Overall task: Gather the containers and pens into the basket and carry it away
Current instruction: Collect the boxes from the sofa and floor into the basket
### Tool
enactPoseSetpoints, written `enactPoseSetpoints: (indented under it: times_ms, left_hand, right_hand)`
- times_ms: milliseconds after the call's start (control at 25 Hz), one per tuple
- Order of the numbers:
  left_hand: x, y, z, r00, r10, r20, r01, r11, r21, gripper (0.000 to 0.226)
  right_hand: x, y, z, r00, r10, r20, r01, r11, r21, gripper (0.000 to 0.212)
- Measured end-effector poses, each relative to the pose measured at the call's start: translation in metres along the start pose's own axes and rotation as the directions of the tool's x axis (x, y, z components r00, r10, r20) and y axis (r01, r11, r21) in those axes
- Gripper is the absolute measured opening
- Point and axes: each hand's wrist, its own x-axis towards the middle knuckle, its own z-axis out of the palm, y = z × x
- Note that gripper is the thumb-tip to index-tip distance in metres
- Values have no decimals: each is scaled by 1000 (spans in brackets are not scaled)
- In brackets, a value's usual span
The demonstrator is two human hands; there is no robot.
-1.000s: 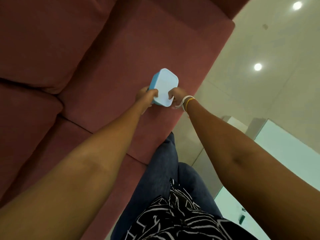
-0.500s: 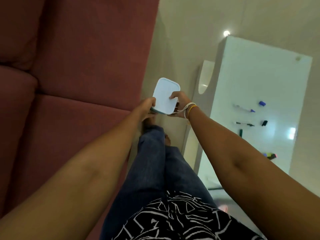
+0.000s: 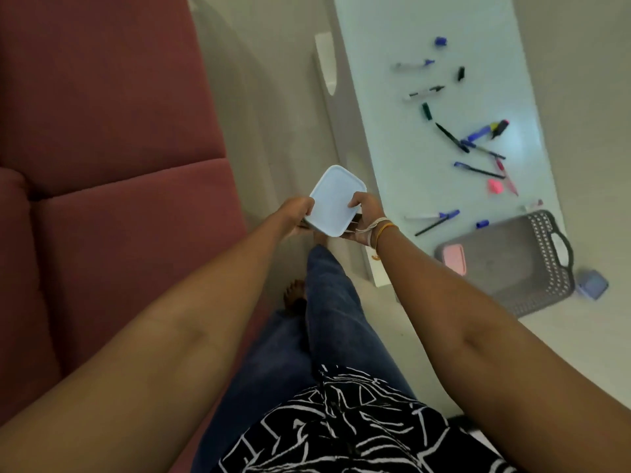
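Observation:
A light blue lidded container [image 3: 333, 201] is held in the air between the sofa and the table, lid facing me. My left hand [image 3: 297, 213] grips its left side and my right hand [image 3: 367, 216] grips its right side. The grey perforated basket [image 3: 546, 268] stands on the white table [image 3: 392, 138] to the right, with a pink container [image 3: 454, 257] inside it. A small blue container [image 3: 592, 284] sits just past the basket's right end. Several pens and markers [image 3: 474, 145] lie scattered across the table beyond the basket.
A dark red sofa [image 3: 112, 138] fills the left side. My legs in blue jeans [image 3: 327, 319] stand in the narrow strip of pale floor [image 3: 273, 114] between sofa and table. Loose pen caps [image 3: 440, 40] lie at the table's far end.
I have turned from the sofa toward the table, carrying the blue container in both hands. The basket and more pens have come into view at the right.

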Motion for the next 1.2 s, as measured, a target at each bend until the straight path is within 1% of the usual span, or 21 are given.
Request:
enactPoseSetpoints:
  times_ms: [80,200,240,360,440,520,600,640,720,800,880,920,1000,1080,1120,1200]
  left_hand:
    - [-9,-24,27,999,-30,25,28,998,58,32]
    - [-15,-51,68,995,-60,85,43,982,185,31]
    - [-15,-59,85,990,-72,121,43,972,229,31]
    - [-15,-76,138,968,-126,219,47,941,335,35]
    - [-16,-88,179,958,-149,245,45,922,385,39]
    - [-17,-101,220,949,-167,266,41,905,423,39]
    - [-16,-116,263,940,-178,291,22,883,470,39]
    - [-17,-125,288,935,-187,300,15,869,495,40]
    - [-18,-140,329,933,-185,310,-22,827,561,43]
    - [-16,-151,362,940,-156,302,-57,803,594,48]
    - [-4,-161,389,956,-149,251,-18,828,560,52]
    - [4,-165,395,972,-117,204,-18,829,559,52]
    - [24,-170,398,998,-21,62,-20,803,596,49]
    - [45,-174,395,998,45,-41,-11,802,597,52]
    - [55,-177,394,997,49,-56,-9,823,569,55]
    - [74,-182,392,999,30,-37,-9,874,485,55]
  right_hand:
    - [-17,28,-32,998,-9,-59,14,997,80,27]
    - [-33,61,-79,986,0,-169,31,984,176,36]
    - [-39,70,-98,980,-1,-197,43,977,209,34]
    - [-57,90,-152,972,13,-235,60,951,302,23]
    - [-66,99,-193,967,5,-256,88,932,351,23]
    - [-75,105,-231,962,-30,-270,124,932,340,27]
    - [-81,109,-270,954,-69,-291,150,952,266,25]
    - [-84,110,-294,942,-99,-321,165,969,183,25]
    - [-86,108,-335,881,-201,-429,198,979,-52,28]
    - [-85,104,-372,829,-290,-478,207,954,-219,40]
    - [-77,102,-407,797,-342,-499,209,930,-303,54]
    - [-70,102,-419,786,-350,-510,194,922,-334,57]
    - [-53,100,-438,770,-375,-516,172,901,-398,52]
    - [-31,99,-451,772,-421,-477,169,859,-484,48]
    - [-20,100,-454,781,-435,-449,161,834,-528,47]
    - [0,103,-457,805,-435,-404,143,802,-580,46]
